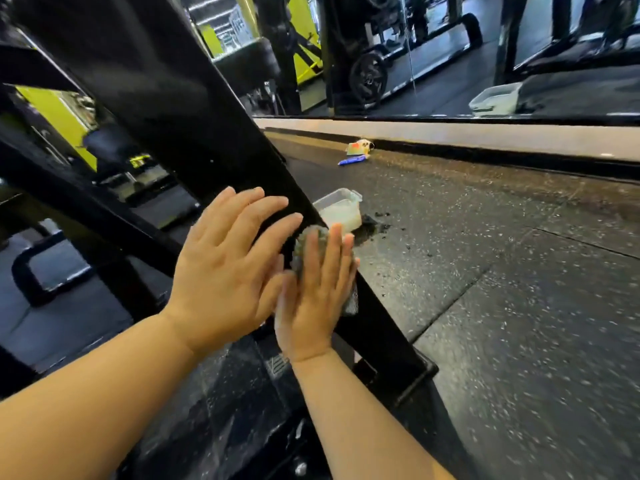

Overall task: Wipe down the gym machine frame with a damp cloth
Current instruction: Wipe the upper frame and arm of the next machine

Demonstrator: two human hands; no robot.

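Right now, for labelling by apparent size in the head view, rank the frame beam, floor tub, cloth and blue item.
1. frame beam
2. tub and cloth: unsure, the right hand covers most of the cloth
3. blue item, smallest, though farther away

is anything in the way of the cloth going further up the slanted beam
Yes: the left hand lies flat on the slanted beam, fingers just up and left of the cloth pressed under the right hand. Past those fingers the beam looks bare.

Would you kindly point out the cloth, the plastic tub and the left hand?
cloth [300,249]: head view, exposed upper left corner.
plastic tub [341,213]: head view, front wall.
left hand [225,268]: head view, back of hand.
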